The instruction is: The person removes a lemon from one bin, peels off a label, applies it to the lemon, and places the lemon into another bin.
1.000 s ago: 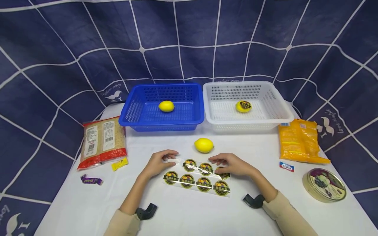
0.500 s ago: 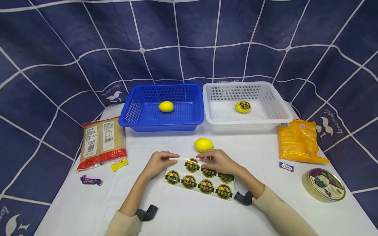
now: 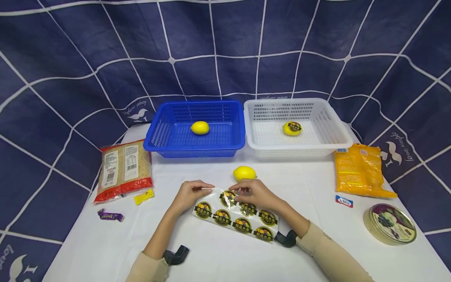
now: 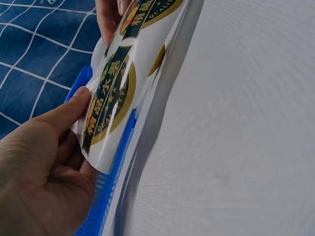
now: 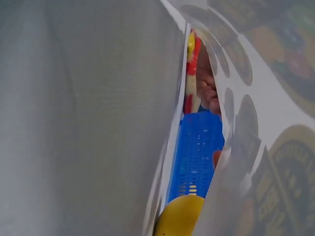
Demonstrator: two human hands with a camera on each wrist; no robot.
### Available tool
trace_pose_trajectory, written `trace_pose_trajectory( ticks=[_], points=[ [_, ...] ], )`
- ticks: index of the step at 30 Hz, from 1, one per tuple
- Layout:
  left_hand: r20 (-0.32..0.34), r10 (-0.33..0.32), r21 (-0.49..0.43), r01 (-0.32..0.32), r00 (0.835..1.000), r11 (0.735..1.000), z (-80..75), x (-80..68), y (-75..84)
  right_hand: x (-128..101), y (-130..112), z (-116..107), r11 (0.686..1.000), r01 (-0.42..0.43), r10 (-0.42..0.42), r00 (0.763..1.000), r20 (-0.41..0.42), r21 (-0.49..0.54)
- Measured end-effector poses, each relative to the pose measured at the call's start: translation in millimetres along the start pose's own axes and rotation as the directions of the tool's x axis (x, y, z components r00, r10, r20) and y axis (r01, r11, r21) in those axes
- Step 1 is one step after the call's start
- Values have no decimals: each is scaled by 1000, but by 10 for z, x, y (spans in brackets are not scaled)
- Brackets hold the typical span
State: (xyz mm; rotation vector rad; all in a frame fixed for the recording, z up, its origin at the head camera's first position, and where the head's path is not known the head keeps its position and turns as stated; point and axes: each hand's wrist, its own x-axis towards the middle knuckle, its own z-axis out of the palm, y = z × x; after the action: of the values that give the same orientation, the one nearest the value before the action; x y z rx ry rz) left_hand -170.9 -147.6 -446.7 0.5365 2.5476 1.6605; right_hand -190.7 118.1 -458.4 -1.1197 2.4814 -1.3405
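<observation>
A sheet of round black-and-gold stickers [image 3: 231, 216] is lifted at its far edge above the white table. My left hand [image 3: 187, 196] pinches its far left corner between thumb and fingers, also visible in the left wrist view. At the far edge, right of that corner, my right hand [image 3: 260, 196] pinches with thumb and forefinger by a sticker [image 3: 227, 199]; whether that sticker has lifted from the backing cannot be made out. A plain yellow lemon [image 3: 244, 172] lies just beyond the right hand. In the right wrist view the sheet [image 5: 275, 113] hides most of the hand.
A blue basket [image 3: 193, 149] holds one lemon [image 3: 200, 127]. Beside it, a white basket [image 3: 299, 147] holds a lemon with a sticker [image 3: 291, 129]. Left are a grain bag [image 3: 123, 168] and wrapped candies [image 3: 143, 196]; right, an orange bag [image 3: 359, 170] and a round tin [image 3: 390, 224].
My right hand has moved left along the sheet's far edge and now pinches there. The sheet has tilted up and shifted slightly. My left hand has closed on its corner and stayed in place.
</observation>
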Motion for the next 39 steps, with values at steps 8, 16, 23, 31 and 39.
trace_pose_trajectory(
  ticks=[8,16,23,31,39],
  points=[
    [5,-27,-10,27,1000,1000,19,3,31,8,36,43,1000,22,-21,999,-38,17],
    [-65,7,28,-6,998,1000,76,42,-171,14,60,68,1000,25,-24,1000,-7,15],
    [-138,35,66,-26,990,997,101,65,-317,20,41,68,1000,20,-21,1000,-16,-2],
    [-164,44,62,-35,985,997,118,68,-331,16,45,83,999,42,-42,999,-10,-30],
    [-171,83,54,-75,982,996,126,75,-333,14,37,89,998,44,-45,999,-18,-53]
  ],
)
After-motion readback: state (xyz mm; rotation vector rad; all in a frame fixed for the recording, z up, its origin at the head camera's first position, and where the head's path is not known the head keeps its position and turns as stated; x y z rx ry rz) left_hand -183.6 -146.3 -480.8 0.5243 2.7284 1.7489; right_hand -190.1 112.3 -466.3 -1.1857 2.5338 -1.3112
